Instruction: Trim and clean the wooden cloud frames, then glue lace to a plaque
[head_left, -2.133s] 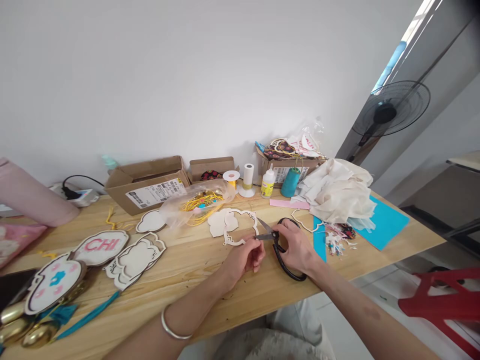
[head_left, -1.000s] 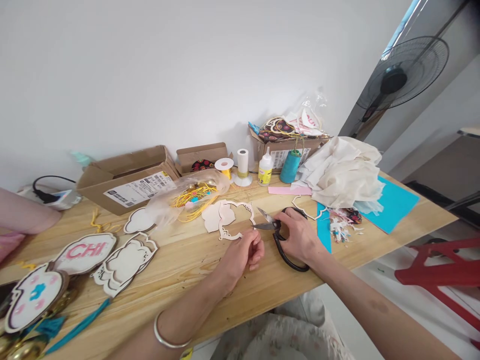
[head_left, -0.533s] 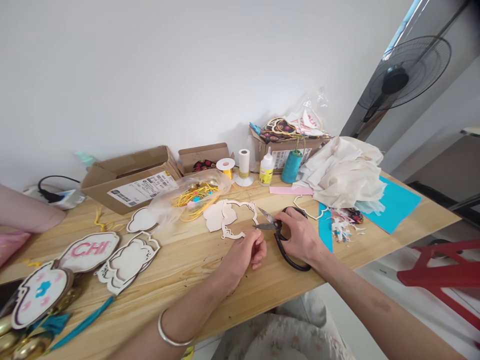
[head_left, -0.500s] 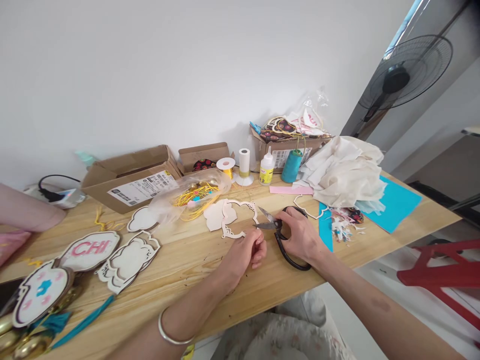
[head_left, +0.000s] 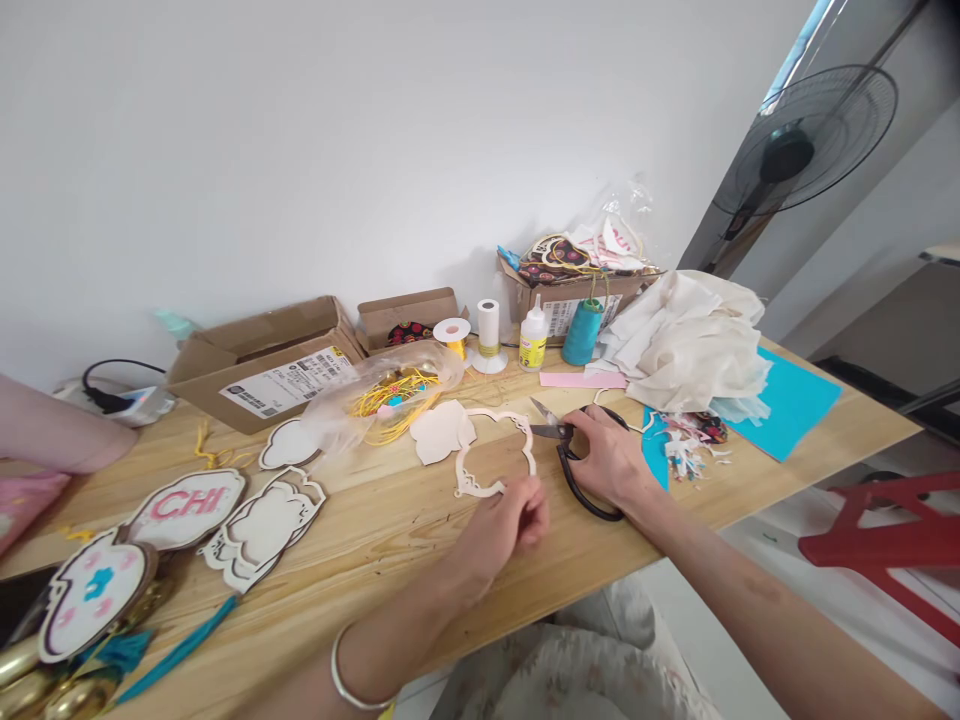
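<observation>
Between the thumb and fingers of my left hand (head_left: pixel 511 520) is the lower edge of a thin, pale, scalloped frame (head_left: pixel 480 491) with cut-out ornament. The hand is closed, and its fingertips are partly hidden. My right hand (head_left: pixel 606 458) is wrapped round black-handled scissors (head_left: pixel 553 431). Their blades stand apart and point left, close to the frame's right side. Just left of the frame, a pale cloud-shaped piece (head_left: pixel 441 432) lies on the wooden table (head_left: pixel 397 500).
Behind stand a glue bottle (head_left: pixel 533 340), thread spools (head_left: pixel 583 333) and cardboard boxes (head_left: pixel 255 375). Crumpled off-white cloth (head_left: pixel 690 345), blue sheets (head_left: pixel 799 405) and scraps (head_left: pixel 686 452) are on the right. Decorated plaques (head_left: pixel 187 508) lie left, near a plastic bag (head_left: pixel 337 405) of yellow cords.
My left hand has moved slightly right, and the scalloped frame has shifted right with it. The scissors stay in my right hand, a little further right. The view has shifted a little.
</observation>
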